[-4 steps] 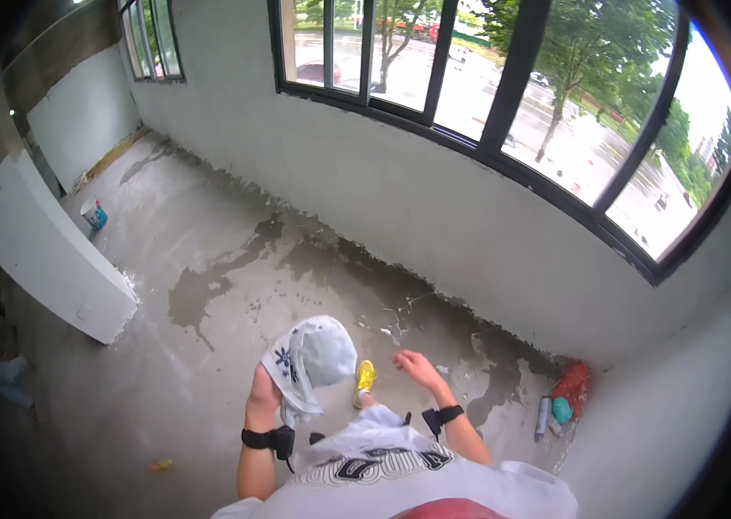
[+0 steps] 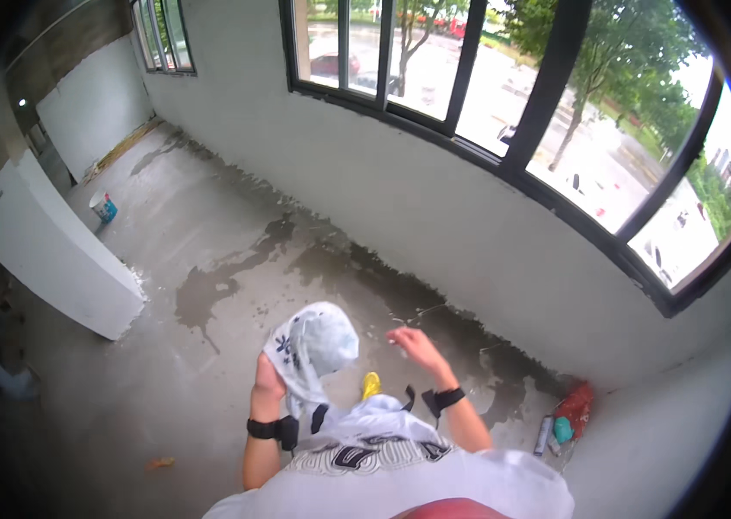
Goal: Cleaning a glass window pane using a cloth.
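A pale blue-white cloth (image 2: pixel 322 337) with dark blue flower prints hangs from my left hand (image 2: pixel 269 377). Its far part bulges into a rounded, cap-like shape, while a loose fold drops toward my body. The cloth covers most of my left fingers, which are closed on it. To the right of the cloth, apart from it, my right hand (image 2: pixel 417 348) is raised with loosely bent fingers and nothing visible in them. Each wrist wears a black strap. Below the hands a yellow shoe (image 2: pixel 371 385) shows on the floor.
Damp patches mark the concrete floor (image 2: pixel 210 381) along the window wall (image 2: pixel 434 216). In the right corner lie a red bag (image 2: pixel 575 406), a turquoise item (image 2: pixel 563 429) and a grey cylinder (image 2: pixel 543 435). A low white partition (image 2: pixel 63 259) and a bucket (image 2: pixel 103 207) stand at left.
The view has shifted slightly, and less of the yellow shoe shows. The left hand still holds the cloth; the right fingers look a little more bent.
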